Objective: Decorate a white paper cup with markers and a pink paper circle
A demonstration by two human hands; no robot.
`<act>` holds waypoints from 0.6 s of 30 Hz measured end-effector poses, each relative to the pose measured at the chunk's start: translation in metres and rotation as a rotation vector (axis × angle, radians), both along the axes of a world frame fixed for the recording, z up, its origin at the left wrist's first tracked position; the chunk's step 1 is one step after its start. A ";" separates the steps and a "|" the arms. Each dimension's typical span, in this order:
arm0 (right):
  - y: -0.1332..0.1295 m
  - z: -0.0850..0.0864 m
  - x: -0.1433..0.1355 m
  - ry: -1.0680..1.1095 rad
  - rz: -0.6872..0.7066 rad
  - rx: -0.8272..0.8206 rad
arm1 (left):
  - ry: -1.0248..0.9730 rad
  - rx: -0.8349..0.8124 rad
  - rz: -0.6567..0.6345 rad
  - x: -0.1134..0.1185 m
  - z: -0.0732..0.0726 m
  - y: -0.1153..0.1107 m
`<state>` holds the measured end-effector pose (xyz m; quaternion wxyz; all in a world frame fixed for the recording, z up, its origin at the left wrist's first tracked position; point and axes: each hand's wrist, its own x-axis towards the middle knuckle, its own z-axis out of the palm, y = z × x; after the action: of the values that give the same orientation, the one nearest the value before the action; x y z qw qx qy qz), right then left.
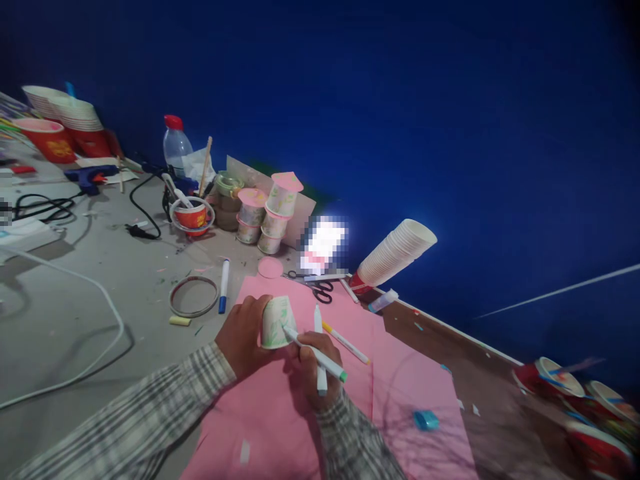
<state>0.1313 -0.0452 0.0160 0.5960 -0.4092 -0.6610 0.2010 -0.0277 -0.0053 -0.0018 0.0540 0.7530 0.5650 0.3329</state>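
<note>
"Left of the pink paper (280,430), what's lying?"
"A ring (194,314), then a blue-ended marker (224,287)."
"And the hands?"
"Over the paper, the left hand (244,331) grasps a patterned cup (277,320); next, the right hand (309,371) pinches a green-ended marker (327,363), tip at the cup's side."
"Further right?"
"A yellow-ended pen (346,343), resting on the paper."

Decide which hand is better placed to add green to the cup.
Probably the right hand: it holds the green-ended marker, tip at the cup, which the left hand grasps.
</note>
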 end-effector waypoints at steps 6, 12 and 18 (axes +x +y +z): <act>0.002 -0.007 0.002 0.020 0.069 -0.003 | -0.010 -0.002 -0.006 0.001 0.002 0.001; 0.001 -0.008 0.003 0.031 0.045 -0.037 | -0.018 -0.013 -0.001 0.001 0.002 0.000; 0.000 -0.004 0.001 0.034 0.023 -0.030 | -0.016 -0.015 0.009 0.000 -0.001 0.000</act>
<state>0.1324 -0.0449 0.0115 0.5987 -0.4069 -0.6523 0.2248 -0.0272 -0.0048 -0.0024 0.0628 0.7475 0.5703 0.3348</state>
